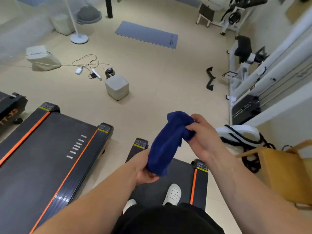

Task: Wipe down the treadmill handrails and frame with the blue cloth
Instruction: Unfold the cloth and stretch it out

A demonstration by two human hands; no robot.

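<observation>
Blue cloth (168, 142), centre frame, bunched between your hands: left hand (146, 176) clasps its lower end, right hand (204, 132) pinches the upper, likely folding a fresh face. Treadmill (200, 183) underfoot, lower centre.

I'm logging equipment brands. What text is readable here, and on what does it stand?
"CX", orange and upside down, with further letters cut off: dark machine at the left edge.
Yellow stickers on treadmill end corners: too small to read.
Print on grey mat: blurred.
</observation>
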